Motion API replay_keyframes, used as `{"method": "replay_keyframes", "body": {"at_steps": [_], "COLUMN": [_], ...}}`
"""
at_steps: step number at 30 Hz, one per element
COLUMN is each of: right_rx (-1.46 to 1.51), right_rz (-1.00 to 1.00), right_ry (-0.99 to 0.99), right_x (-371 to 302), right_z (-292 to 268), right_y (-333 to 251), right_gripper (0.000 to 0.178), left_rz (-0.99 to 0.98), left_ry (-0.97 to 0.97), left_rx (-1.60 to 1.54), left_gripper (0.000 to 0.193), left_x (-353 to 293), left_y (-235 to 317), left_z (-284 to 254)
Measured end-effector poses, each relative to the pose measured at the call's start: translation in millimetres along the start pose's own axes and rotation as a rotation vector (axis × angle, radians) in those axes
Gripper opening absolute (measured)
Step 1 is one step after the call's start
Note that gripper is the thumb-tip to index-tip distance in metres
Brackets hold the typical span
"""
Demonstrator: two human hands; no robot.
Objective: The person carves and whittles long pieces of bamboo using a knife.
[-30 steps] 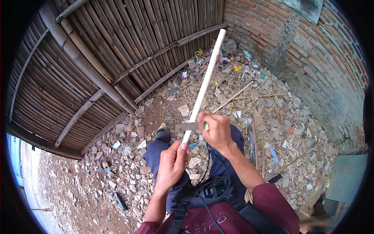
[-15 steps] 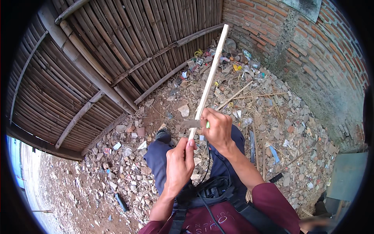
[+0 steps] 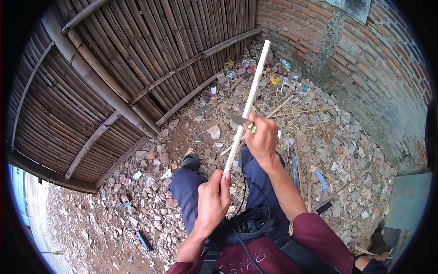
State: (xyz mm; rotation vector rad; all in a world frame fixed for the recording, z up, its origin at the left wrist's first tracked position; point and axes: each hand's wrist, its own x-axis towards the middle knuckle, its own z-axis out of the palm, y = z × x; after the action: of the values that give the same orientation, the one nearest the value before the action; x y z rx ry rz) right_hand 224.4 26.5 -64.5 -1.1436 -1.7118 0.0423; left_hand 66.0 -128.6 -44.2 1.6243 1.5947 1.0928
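Observation:
A long, pale wooden stick (image 3: pixel 251 98) slants up and away from me, its near end pinched between the thumb and fingers of my left hand (image 3: pixel 213 198). My right hand (image 3: pixel 263 137) is closed around a knife with a green handle (image 3: pixel 253 129). The knife's short dark blade (image 3: pixel 239 120) lies across the stick, about midway along it. Most of the handle is hidden inside my right fist. Between my legs, a black cable (image 3: pixel 243 192) hangs down toward the bag at my waist.
Rubble and litter (image 3: pixel 328 150) cover the ground. A bamboo wall (image 3: pixel 159 45) stands at the left, a brick wall (image 3: pixel 365 59) at the right. Dark strips and thin sticks lie right of my knee. At the lower right edge, another person's hand (image 3: pixel 383 256) shows.
My right hand with the knife has moved up along the stick, away from my left hand. The stick and my left hand have shifted slightly down. Another person's hand has moved at lower right.

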Motion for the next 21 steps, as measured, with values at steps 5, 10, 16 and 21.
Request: {"method": "replay_keyframes", "body": {"at_steps": [5, 10, 16, 21], "right_rx": [-0.037, 0.05, 0.03, 0.021], "right_rz": [0.037, -0.032, -0.042, -0.113], "right_ry": [0.052, -0.049, -0.073, -0.078], "right_x": [22.8, -0.8, -4.4, -6.5], "right_z": [-7.3, -3.6, -3.0, -6.3], "right_y": [23.5, 5.1, 0.5, -6.0], "right_gripper": [0.002, 0.007, 0.009, 0.009], "left_rz": [0.024, -0.024, -0.025, 0.005], "left_ry": [0.0, -0.008, 0.004, 0.027], "left_rx": [-0.038, -0.058, -0.018, -0.03], "left_gripper": [0.029, 0.025, 0.02, 0.016], "left_x": [-10.3, -5.2, -5.4, -2.7], "left_y": [-7.3, -0.4, 3.2, 1.7], "left_z": [0.3, -4.6, -6.3, -1.9]}}
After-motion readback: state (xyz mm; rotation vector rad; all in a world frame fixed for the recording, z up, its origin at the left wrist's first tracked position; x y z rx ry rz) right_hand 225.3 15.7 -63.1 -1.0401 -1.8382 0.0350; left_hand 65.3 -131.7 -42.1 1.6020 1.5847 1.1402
